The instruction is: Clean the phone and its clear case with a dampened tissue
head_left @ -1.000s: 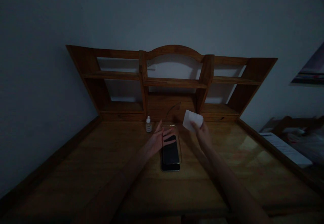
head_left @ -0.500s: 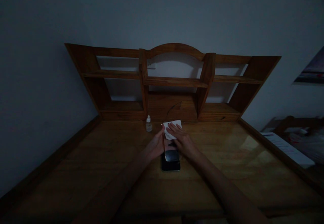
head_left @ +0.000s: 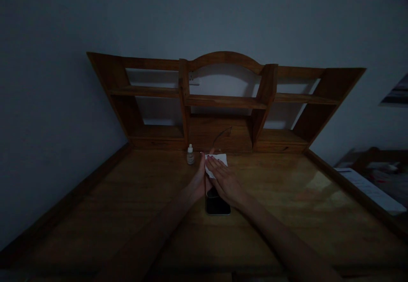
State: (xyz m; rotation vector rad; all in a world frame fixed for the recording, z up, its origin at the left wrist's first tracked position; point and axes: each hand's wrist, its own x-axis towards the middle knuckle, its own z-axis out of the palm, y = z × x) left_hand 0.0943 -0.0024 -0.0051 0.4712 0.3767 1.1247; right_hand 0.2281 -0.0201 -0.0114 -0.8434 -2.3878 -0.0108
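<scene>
A thin clear sheet or case (head_left: 212,192) is in my left hand (head_left: 198,183), whose fingers are closed along its left side. Over its upper part lies a folded white tissue (head_left: 222,159). My right hand (head_left: 228,184) presses the tissue down with its fingers together. Beneath and nearer to me, a dark phone (head_left: 218,207) lies flat on the wooden desk (head_left: 153,197), partly covered by my hands and the clear piece. A small dropper bottle (head_left: 190,156) with a white top stands upright to the left of my hands.
A wooden shelf unit (head_left: 226,102) spans the back of the desk, against the wall. Past the desk's raised right edge lie white papers (head_left: 369,188) and other dim items. A socket (head_left: 194,81) shows behind the shelf.
My right hand and the tissue have slid a little left and nearer to me over the clear piece, covering more of it. The whole view has shifted slightly.
</scene>
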